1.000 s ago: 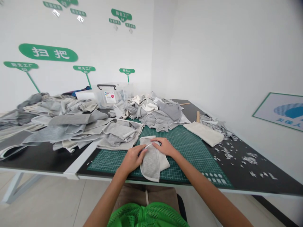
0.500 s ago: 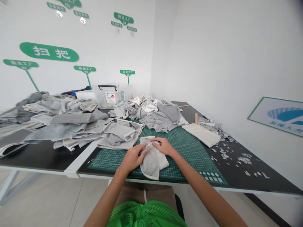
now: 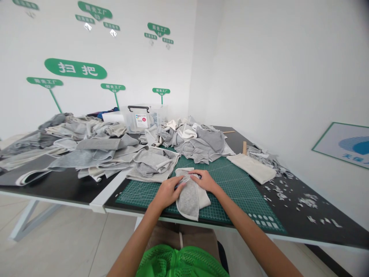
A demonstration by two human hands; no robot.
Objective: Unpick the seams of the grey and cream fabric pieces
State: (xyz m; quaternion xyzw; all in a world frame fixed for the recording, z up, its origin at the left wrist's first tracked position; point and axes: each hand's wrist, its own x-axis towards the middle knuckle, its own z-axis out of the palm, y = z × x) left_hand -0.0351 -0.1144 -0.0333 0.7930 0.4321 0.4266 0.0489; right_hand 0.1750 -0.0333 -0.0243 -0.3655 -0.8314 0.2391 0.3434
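A grey piece of cloth with a pale edge lies on the green cutting mat in front of me, with a cream layer showing from under its right side. At its upper left, my left hand is closed, thumb and fingers round a small thin bluish object too small to name. My right hand presses its closed fingers on the cloth's top right and seems to pinch it. Something shiny and pale shows between the two hands; its kind is unclear.
Grey cloth pieces lie at the mat's upper left, before a large heap. More cloth stacks fill the left table. A clear plastic box stands behind. Folded cream cloth and scraps lie right.
My view has turned slightly left, so everything sits further right in the picture. Both hands stay at the top of the grey cloth, with only slight finger movement.
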